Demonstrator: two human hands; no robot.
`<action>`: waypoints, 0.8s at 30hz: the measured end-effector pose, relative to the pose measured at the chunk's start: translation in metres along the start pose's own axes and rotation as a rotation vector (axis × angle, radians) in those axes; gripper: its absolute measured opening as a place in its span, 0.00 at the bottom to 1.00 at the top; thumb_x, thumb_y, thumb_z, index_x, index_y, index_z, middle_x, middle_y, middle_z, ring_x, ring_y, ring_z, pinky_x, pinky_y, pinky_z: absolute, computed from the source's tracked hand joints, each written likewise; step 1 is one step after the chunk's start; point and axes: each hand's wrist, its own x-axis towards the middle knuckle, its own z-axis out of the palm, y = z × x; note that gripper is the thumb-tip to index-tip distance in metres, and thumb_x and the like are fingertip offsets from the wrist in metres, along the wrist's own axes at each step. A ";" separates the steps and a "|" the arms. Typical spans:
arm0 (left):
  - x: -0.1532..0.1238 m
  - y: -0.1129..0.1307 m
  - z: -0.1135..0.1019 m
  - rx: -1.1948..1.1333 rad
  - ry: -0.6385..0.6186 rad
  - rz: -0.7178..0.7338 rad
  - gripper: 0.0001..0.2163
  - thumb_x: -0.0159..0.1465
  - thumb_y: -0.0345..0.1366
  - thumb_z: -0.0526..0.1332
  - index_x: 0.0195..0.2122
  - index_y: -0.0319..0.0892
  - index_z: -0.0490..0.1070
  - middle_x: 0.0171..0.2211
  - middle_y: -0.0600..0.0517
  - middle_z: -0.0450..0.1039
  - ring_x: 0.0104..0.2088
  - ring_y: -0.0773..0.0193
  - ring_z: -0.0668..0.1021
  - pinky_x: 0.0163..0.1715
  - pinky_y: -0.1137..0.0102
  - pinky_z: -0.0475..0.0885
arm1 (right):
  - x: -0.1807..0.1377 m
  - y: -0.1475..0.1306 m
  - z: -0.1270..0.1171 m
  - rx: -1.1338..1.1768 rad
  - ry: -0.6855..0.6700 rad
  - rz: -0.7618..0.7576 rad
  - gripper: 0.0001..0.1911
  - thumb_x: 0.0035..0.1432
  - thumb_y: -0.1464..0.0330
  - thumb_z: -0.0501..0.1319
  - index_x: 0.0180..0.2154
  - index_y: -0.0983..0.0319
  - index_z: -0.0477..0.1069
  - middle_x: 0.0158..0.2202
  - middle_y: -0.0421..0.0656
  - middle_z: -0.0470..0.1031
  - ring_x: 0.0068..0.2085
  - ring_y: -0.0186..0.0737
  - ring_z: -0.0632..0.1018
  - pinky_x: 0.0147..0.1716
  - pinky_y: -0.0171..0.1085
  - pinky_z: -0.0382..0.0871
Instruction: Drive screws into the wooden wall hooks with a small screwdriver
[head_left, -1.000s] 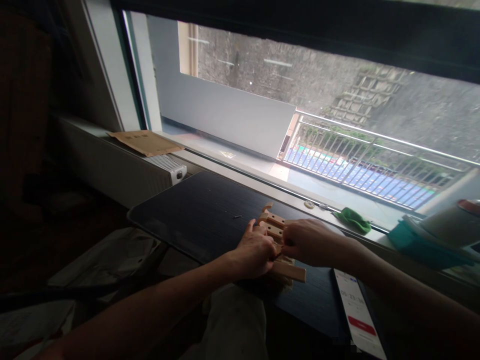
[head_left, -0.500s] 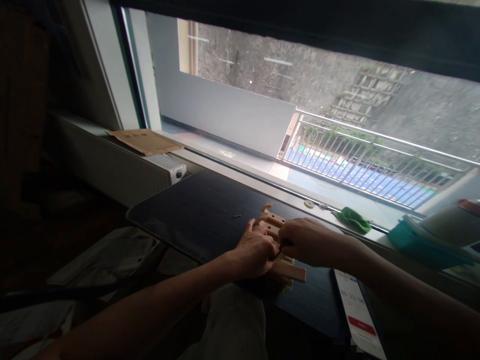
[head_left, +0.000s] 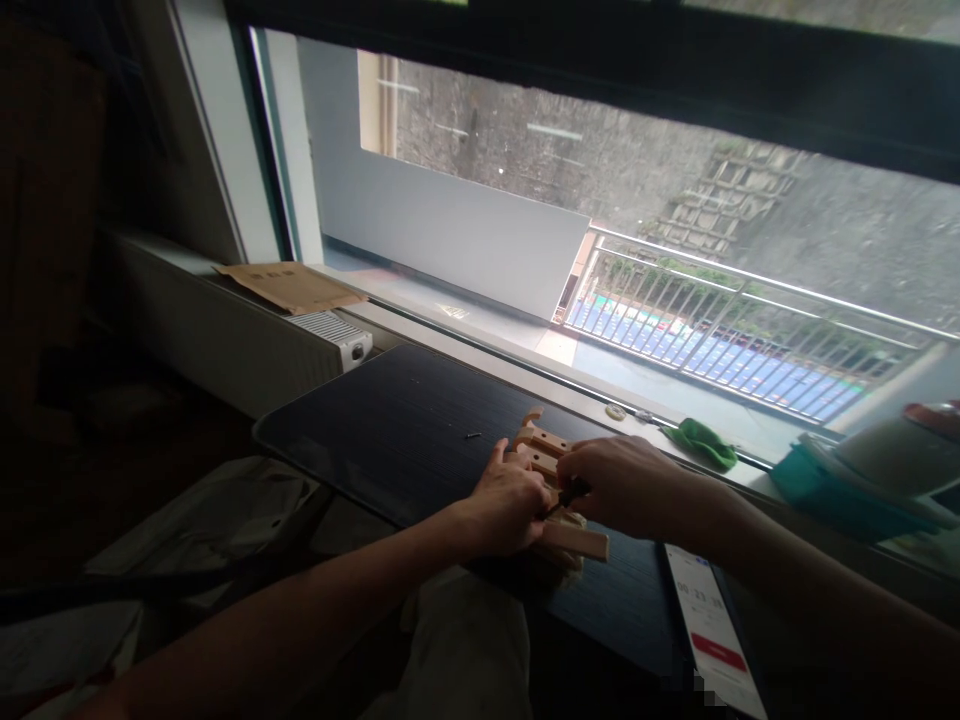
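My left hand [head_left: 510, 500] is closed over a wooden assembly [head_left: 574, 541] of pale slats with dark holes, pressing it on the dark table [head_left: 375, 430]. My right hand [head_left: 611, 485] grips a small dark tool with a thin shaft [head_left: 556, 503]. The shaft slants down toward my left fingers, and its tip is hidden there. A curved wooden end [head_left: 531, 416] of the assembly sticks out beyond my hands. On the table to the left lies a small dark screw [head_left: 472, 435].
A phone [head_left: 709, 620] with a running timer lies at the table's right edge. On the sill are a green cloth [head_left: 701, 443], a teal container [head_left: 821, 490] and a brown envelope [head_left: 296, 286]. A white radiator [head_left: 330, 335] stands behind the table, under the window.
My right hand has turned slightly, and more of the tool shows at a flatter slant. The wooden assembly stays under my left hand. The view has tilted a little.
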 end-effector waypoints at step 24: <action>0.001 -0.002 0.002 -0.017 0.004 -0.002 0.03 0.54 0.32 0.61 0.25 0.43 0.74 0.32 0.51 0.74 0.49 0.49 0.67 0.55 0.41 0.44 | 0.009 -0.003 0.001 0.001 -0.059 -0.043 0.08 0.53 0.74 0.56 0.30 0.60 0.74 0.29 0.42 0.75 0.33 0.38 0.74 0.29 0.34 0.56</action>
